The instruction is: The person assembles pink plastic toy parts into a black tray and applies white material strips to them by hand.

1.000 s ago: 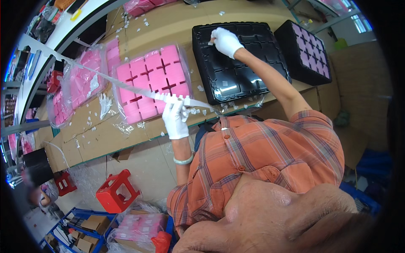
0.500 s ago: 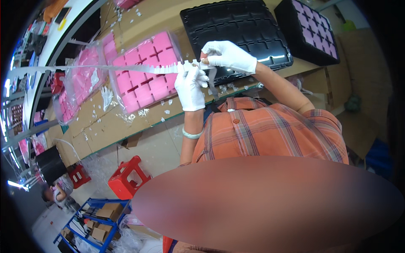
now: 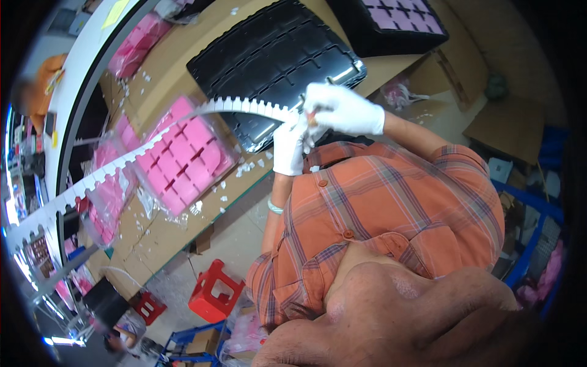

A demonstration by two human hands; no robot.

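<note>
A: Taking the black tray (image 3: 263, 67) as our mark, where's the white notched strip (image 3: 238, 106)?

B: One end is right at the tray's near edge, in the left hand (image 3: 288, 150)! From there it arches past the tray's near-left part and runs off well left of it, crossing in front of the pink foam block (image 3: 185, 160).

A: And the fingers?

B: Left: thumb and fingers bent in, pinching the strip. The right hand (image 3: 353, 111) is curled at that same tray edge, fingertips just beside the left ones. Whether they grip the strip too, I can't tell.

A: Which hand's nearer?

B: The left, it's on the strip! The long axis stretches away leftward from both hands, notched edge up beside the tray, with the left hand between the strip's length and the right.

A: Around the tray?

B: White scraps (image 3: 261, 163) lie by its near corner; a black case (image 3: 391, 44) stands to its right.
</note>
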